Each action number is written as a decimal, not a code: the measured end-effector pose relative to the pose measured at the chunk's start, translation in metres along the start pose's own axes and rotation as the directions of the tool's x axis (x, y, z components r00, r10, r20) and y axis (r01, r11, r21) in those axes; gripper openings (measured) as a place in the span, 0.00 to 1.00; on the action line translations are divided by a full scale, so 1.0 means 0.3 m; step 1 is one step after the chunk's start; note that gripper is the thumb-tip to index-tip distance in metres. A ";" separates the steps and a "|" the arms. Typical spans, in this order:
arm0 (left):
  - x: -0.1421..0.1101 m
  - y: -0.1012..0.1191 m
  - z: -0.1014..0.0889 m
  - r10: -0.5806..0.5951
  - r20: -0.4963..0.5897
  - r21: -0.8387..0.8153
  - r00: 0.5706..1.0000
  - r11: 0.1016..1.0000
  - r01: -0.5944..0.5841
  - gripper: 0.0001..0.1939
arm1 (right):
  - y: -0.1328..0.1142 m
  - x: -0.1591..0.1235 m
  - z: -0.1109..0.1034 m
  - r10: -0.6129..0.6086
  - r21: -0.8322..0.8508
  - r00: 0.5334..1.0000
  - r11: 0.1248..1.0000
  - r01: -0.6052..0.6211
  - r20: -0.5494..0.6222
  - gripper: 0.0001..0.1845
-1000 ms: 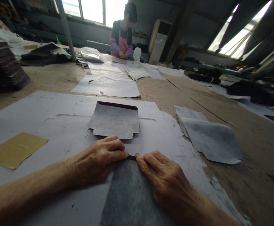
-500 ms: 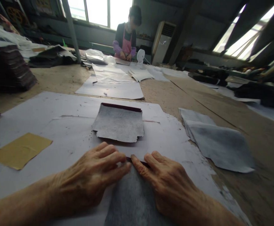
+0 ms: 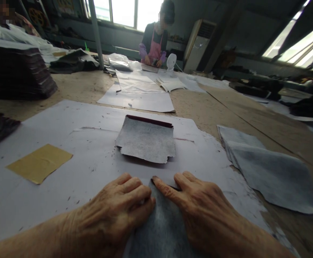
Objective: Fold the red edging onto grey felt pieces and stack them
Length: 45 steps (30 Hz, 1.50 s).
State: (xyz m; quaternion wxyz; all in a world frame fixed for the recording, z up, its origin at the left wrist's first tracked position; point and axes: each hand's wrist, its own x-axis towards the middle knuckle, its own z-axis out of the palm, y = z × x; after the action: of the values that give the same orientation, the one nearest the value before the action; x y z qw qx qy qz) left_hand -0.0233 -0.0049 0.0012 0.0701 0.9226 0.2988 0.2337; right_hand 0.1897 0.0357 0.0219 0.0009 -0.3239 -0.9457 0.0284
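Note:
A grey fabric-like sheet point(image 3: 164, 222) with a dark far edge lies under my hands at the front. My left hand point(image 3: 118, 204) is closed, its curled fingers and thumb pinching the sheet's left far corner. My right hand point(image 3: 199, 204) presses on the far edge, index finger straight along it and the other fingers bent; its thumb is hidden. Just beyond my fingers rests a small stack of grey-backed pieces point(image 3: 147, 139) with a folded dark red strip along the far side and notched near corners.
A white paper sheet point(image 3: 91, 161) covers the worktop. On it lies a tan paper piece point(image 3: 40, 163). Grey sheets point(image 3: 274, 175) are piled at right, a tall dark stack point(image 3: 16, 71) at left. Across the table a person in a pink apron point(image 3: 156, 46) works near a white roll point(image 3: 171, 61).
The view has swung left, so everything sits farther right. My left fingers have drawn slightly nearer along the sheet's edge; my right index finger stays pressed on it.

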 end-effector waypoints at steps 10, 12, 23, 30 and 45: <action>-0.002 0.004 0.008 -0.046 0.019 -0.007 0.999 0.999 0.046 0.26 | -0.011 0.015 0.008 0.012 -0.079 1.000 0.997 -0.012 -0.008 0.46; -0.003 0.006 0.005 -0.058 0.035 -0.003 0.998 0.998 0.059 0.25 | 0.006 0.013 0.002 0.014 -0.027 1.000 1.000 -0.014 0.003 0.46; 0.007 0.006 -0.006 -0.084 0.049 -0.034 0.995 0.996 0.086 0.18 | 0.060 -0.055 0.004 0.202 0.292 0.944 0.948 -0.123 -0.261 0.07; 0.011 -0.012 -0.001 -0.152 -0.246 -0.109 0.957 0.986 0.128 0.18 | -0.002 -0.046 0.008 0.250 0.382 0.944 0.911 -0.155 -0.213 0.07; 0.005 -0.057 -0.010 -0.043 -0.367 0.109 0.929 0.990 0.089 0.09 | 0.010 -0.076 0.015 0.172 0.331 0.949 0.940 -0.079 -0.263 0.12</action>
State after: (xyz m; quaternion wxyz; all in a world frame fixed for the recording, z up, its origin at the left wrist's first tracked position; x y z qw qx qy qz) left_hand -0.0326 0.0099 -0.0001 -0.0360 0.8554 0.3516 0.3787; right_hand 0.2094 0.0239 0.0176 0.1888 -0.3805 -0.8956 0.1318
